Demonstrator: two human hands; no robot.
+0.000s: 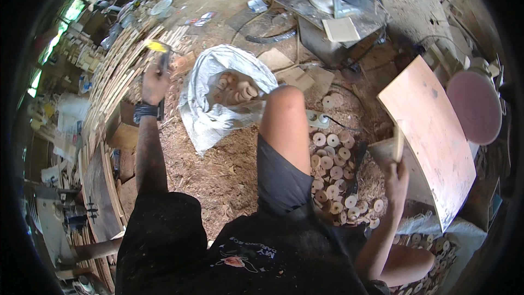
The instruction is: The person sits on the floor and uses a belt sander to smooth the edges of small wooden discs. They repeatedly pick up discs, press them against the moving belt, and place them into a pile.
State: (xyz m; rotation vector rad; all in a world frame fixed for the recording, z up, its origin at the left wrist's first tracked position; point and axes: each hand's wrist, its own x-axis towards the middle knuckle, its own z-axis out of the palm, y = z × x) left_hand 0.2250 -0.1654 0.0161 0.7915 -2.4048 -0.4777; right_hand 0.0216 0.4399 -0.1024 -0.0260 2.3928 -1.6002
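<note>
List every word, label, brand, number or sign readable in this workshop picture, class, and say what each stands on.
Black shirt: pale lettering, upside down here, near a printed motif; its wording is not copied out.
Blue-and-white packet on the floor: any print is too small to read.

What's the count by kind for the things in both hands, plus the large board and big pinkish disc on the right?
Yellow-and-dark tool, left hand: 1
Pale wooden piece, right hand: 1
Large board: 1
Big pinkish disc: 1
Total: 4
</note>
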